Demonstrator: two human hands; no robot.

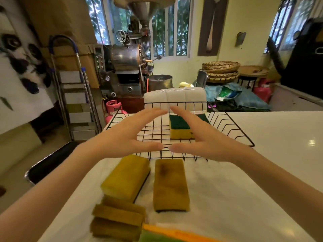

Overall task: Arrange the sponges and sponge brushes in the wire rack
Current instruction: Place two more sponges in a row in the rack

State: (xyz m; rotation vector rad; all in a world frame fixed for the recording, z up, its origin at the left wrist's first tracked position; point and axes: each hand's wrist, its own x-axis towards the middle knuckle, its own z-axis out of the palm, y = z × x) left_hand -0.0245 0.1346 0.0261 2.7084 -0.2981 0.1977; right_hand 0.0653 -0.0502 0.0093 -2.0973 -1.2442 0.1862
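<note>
A black wire rack point(232, 130) stands on the white table point(271, 154). Inside it, at the right, lies one yellow sponge with a green scouring top point(180, 130). My left hand point(129, 135) and my right hand point(204, 138) hover over the rack's front half, both open, fingers spread, thumbs nearly touching, holding nothing. In front of the rack lie two yellow sponges, yellow side up: one tilted at the left point(126, 177), one straight at the right point(170, 185). A ridged yellow sponge brush head point(117, 219) lies nearer me.
An orange and green item point(167, 235) shows at the bottom edge. A white padded chair back point(174, 97) stands behind the rack. A black tray point(50, 161) sits off the table's left edge. A stepladder, a pink gas cylinder and a metal machine are beyond.
</note>
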